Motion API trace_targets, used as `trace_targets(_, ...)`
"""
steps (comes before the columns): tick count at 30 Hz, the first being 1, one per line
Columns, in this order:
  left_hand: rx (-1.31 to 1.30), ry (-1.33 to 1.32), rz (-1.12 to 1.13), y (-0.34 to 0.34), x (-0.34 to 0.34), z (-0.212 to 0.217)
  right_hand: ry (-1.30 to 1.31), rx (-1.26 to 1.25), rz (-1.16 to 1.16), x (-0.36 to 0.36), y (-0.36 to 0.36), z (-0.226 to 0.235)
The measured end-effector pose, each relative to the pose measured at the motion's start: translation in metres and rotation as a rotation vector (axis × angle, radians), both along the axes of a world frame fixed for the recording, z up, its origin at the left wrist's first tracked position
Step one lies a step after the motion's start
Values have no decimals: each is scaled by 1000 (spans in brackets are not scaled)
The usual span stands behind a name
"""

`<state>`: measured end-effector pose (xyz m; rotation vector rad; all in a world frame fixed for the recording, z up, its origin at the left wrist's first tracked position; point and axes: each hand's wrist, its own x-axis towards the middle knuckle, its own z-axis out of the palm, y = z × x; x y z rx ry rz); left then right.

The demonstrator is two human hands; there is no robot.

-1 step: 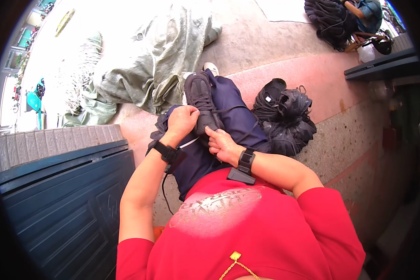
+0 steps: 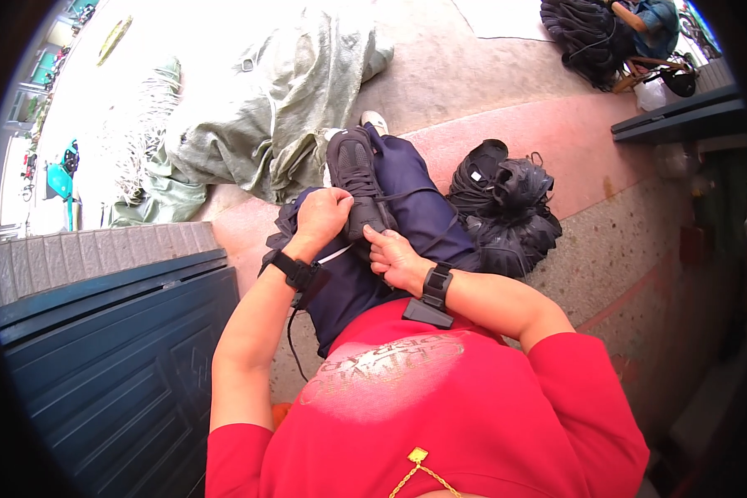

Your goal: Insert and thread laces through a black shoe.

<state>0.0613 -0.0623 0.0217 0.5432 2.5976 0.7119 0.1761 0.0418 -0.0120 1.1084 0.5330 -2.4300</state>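
Your left hand (image 2: 324, 217) is curling its fingers against the left edge of a dark, lace-up shoe with a mesh upper (image 2: 357, 178), though you are hiding the fingertips too much to tell whether they are pinching anything. Your right hand (image 2: 397, 261) is grasping the shoe's near end, its thumb pressing on top and its fingers curling below. The shoe is lying across your navy fabric trousers (image 2: 415, 170), while a heap of black shoes (image 2: 506, 207) is resting on the floor to the right.
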Motion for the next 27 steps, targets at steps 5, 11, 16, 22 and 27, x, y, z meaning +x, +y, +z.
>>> trace_targets(5,-19,50,3,2,-2,-9,-14,11,8,-2,2,-3)
trace_targets(11,23,109,-2,1,-2,-24,-21,22,9,-3,2,-3)
trace_targets(16,25,15,-94,0,-9,-30,-16,31,28,-3,3,-1)
trace_targets(22,186,-405,7,0,-16,-26,22,24,75,-2,4,-6)
trace_targets(27,162,-10,-214,5,-11,-32,-14,61,90,-3,4,-2)
